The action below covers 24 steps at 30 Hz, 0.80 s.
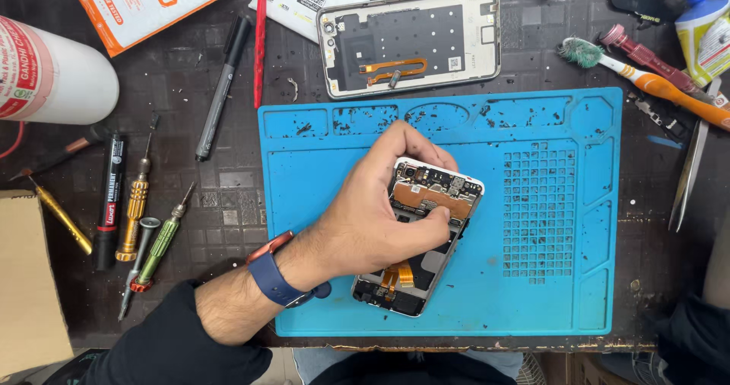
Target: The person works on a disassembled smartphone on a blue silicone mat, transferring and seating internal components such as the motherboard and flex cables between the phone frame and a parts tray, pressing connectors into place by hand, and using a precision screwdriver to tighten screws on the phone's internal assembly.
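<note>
While it curls over the opened phone [426, 233] at the frame's middle, the left hand [380, 210] pinches a part inside it, fingers closed, on the blue mat [547, 278].

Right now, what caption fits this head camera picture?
Left hand presses on an opened phone lying on a blue mat.

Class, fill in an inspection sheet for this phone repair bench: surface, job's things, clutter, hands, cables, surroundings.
Surface: blue repair mat on a dark, scuffed table.
Job's things: opened phone on the mat, circuit board exposed; detached back cover above the mat.
Clutter: screwdrivers, black marker, toothbrush, tweezers, white bottle.
Hands: left hand with fingers on the phone, grip hidden; right hand not in view.
Cables: orange flex ribbon inside the phone.
Surroundings: cardboard box at left.
</note>
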### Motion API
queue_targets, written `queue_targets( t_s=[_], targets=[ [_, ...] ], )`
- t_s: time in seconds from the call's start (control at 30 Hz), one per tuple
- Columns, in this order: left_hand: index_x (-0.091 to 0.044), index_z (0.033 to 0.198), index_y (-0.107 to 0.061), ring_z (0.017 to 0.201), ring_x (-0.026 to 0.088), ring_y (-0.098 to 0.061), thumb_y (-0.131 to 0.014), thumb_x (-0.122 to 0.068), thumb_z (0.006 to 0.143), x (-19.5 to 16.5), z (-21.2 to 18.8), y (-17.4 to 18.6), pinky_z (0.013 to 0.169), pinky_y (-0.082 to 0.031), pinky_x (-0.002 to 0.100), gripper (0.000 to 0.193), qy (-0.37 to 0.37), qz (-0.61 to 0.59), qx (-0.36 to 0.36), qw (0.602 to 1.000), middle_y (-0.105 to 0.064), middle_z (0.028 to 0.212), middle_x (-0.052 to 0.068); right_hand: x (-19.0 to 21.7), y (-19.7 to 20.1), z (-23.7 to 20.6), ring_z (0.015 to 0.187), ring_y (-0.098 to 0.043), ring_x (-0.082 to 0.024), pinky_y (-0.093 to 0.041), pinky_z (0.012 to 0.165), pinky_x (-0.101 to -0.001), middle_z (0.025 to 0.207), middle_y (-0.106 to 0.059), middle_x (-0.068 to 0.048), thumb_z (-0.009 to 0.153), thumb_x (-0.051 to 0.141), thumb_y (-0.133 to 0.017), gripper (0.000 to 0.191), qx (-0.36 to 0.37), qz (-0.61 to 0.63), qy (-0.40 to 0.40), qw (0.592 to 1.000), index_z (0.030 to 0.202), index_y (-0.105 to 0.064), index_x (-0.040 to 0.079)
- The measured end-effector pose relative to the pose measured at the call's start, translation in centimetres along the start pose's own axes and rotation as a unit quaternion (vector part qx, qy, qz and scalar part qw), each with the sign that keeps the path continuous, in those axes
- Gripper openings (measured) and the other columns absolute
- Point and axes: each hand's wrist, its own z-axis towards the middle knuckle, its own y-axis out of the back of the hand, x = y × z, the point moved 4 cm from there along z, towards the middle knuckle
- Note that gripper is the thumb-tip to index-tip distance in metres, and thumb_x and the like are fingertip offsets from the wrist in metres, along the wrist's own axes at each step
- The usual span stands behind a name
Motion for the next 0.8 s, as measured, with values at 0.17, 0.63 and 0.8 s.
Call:
queue_targets(
  t_s=[0.17,0.63,0.8],
  targets=[
    [-0.004,0.12,-0.051,0.109,0.01,-0.066,-0.073,-0.007,0.091,0.2,0.0,-0.3,0.094,-0.059,0.029,0.036,0.055,-0.038,0.017,0.998,-0.068,0.116,0.006,-1.4,-0.1,-0.6,0.08,-0.062,-0.014,-0.054,0.079,-0.0262,0.094,-0.059,-0.007,0.122,0.024,-0.053,0.02,-0.019,0.093,-0.034,0.995,0.124,-0.057,0.004],
    [-0.002,0.128,-0.049,0.122,0.012,-0.065,-0.069,-0.004,0.098,0.4,0.2,-0.2,0.108,-0.057,0.032,0.036,0.038,-0.094,0.027,0.995,-0.067,0.13,0.008,10.3,3.1,-6.5,0.079,-0.059,-0.01,-0.054,0.081,-0.0225,0.092,-0.057,-0.002,0.124,0.034,-0.055,0.026,0.009,0.435,0.035,0.9,0.123,-0.057,0.008],
    [-0.002,0.131,-0.049,0.119,0.012,-0.066,-0.07,-0.004,0.096,0.3,0.2,-0.1,0.103,-0.058,0.031,0.04,0.036,-0.049,0.02,0.998,-0.067,0.124,0.009,13.7,4.0,-5.1,0.077,-0.063,-0.011,-0.052,0.07,-0.0207,0.092,-0.064,-0.007,0.112,0.023,-0.061,0.019,0.028,0.331,0.082,0.94,0.114,-0.059,0.005]
  ],
)
